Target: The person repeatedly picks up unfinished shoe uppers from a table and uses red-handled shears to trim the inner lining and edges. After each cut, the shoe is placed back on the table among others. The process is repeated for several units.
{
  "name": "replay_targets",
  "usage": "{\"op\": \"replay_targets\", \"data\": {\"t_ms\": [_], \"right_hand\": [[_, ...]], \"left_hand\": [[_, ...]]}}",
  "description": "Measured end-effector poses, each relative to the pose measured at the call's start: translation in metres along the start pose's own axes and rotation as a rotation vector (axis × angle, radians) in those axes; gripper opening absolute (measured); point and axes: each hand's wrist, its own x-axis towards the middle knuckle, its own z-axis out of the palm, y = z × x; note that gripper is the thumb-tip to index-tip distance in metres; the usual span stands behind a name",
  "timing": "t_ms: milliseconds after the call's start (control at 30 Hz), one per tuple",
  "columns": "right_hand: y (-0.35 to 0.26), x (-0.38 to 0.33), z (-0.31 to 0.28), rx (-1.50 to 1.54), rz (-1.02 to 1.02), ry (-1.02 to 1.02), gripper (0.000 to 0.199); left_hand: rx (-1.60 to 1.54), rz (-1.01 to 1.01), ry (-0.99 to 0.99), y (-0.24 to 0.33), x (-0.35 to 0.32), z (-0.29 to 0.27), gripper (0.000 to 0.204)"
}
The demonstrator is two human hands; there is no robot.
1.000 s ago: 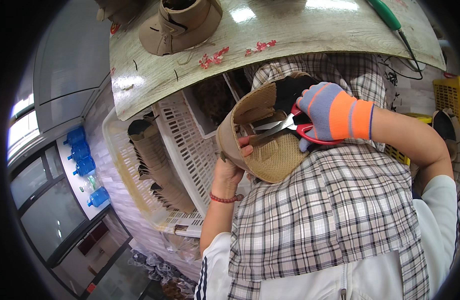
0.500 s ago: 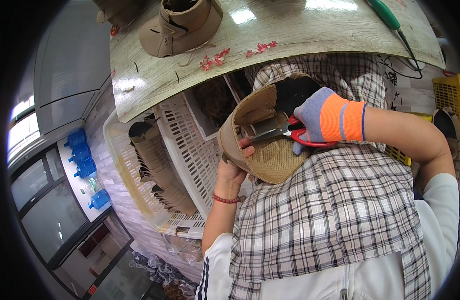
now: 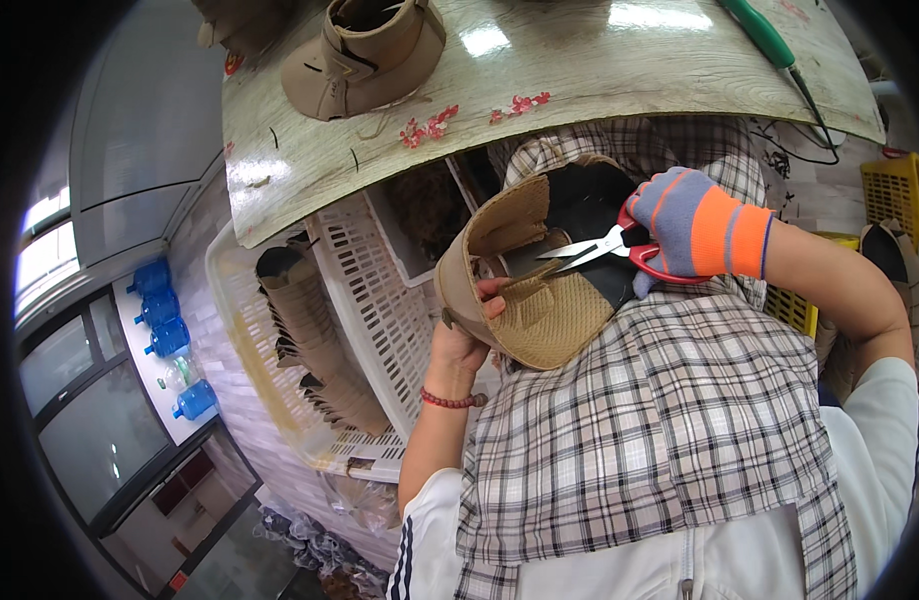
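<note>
Head view: the bare left hand (image 3: 463, 335) pinches the left wall of a tan curved piece (image 3: 555, 318), which leans on the plaid apron (image 3: 630, 400) at the lap, its textured lining and dark inner part exposed. This grip is narrow, closed on the wall, with fingertips showing inside the hollow. The gloved right hand (image 3: 685, 225) has its grip closed around the red handles of the scissors (image 3: 612, 243); the blades stand a little apart and point left into the hollow. Whether their edges touch the lining, I cannot tell.

The chief danger, as I judge it, is the bare fingertips: they sit near the line of the blades, so a forward slip could nick them, and only the other hand wears a glove. The piece seems braced by little besides that pinch and the apron; if the wall flexes or turns, a blade could bite into the outer wall or gouge the lining. A low, careless stroke might also catch the apron cloth. Less pressing, the black cord (image 3: 812, 106) of the green-handled tool (image 3: 765, 38) hangs past the edge of the bench (image 3: 620, 75), where a passing elbow could snag it.
</note>
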Motion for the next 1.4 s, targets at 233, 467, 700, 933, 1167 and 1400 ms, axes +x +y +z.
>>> {"op": "replay_targets", "data": {"t_ms": [233, 467, 700, 933, 1167, 1400], "right_hand": [[-0.003, 0.011, 0.006, 0.034, 0.151, -0.286, 0.054], [0.015, 0.029, -0.011, 0.345, 0.1, -0.551, 0.07], [0.025, 0.071, -0.012, 0.689, 0.006, -0.834, 0.051], [0.022, 0.07, -0.013, 0.724, 0.048, -0.936, 0.082], [0.01, 0.087, -0.009, 0.753, 0.02, -0.919, 0.073], [-0.004, 0.086, -0.024, 0.683, 0.067, -0.848, 0.085]], "left_hand": [[0.074, 0.052, 0.015, 0.0, -0.001, -0.001, 0.039], [-0.02, 0.441, -0.147, 0.014, 0.033, -0.007, 0.035], [0.014, 0.449, -0.031, 0.025, 0.055, 0.003, 0.037], [0.021, 0.442, 0.019, 0.025, 0.052, 0.007, 0.039], [0.08, 0.427, 0.021, 0.029, 0.053, 0.001, 0.042], [0.077, 0.429, 0.059, 0.029, 0.052, 0.002, 0.034]]}}
